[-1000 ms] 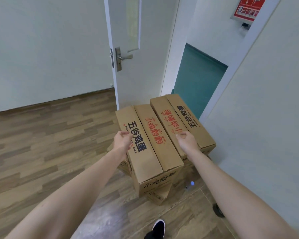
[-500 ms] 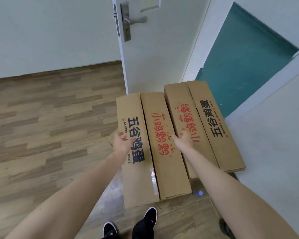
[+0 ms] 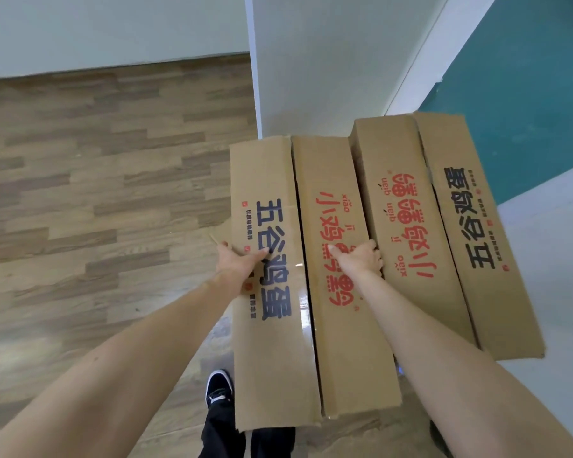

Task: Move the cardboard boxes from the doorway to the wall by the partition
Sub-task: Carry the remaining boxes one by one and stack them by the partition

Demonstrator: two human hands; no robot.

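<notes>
Two boxes [image 3: 351, 259] lie lengthwise away; left hand [image 3: 239, 262], right hand [image 3: 358, 259] clasp one

Both forearms are bare, with no sleeves, watch or rings in sight on the left hand [image 3: 237, 264] or right hand [image 3: 361, 261]. Black trousers [image 3: 224, 431] and a black shoe [image 3: 218, 388] with white trim show at the bottom centre of the frame.

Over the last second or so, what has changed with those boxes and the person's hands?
The person has stepped closer and leaned over. The left hand has closed on the outer edge of the near box, and the right hand has moved from the far box to hook its fingers into the gap between the two. Both boxes lie where they were, side by side against the door, not yet lifted.
</notes>
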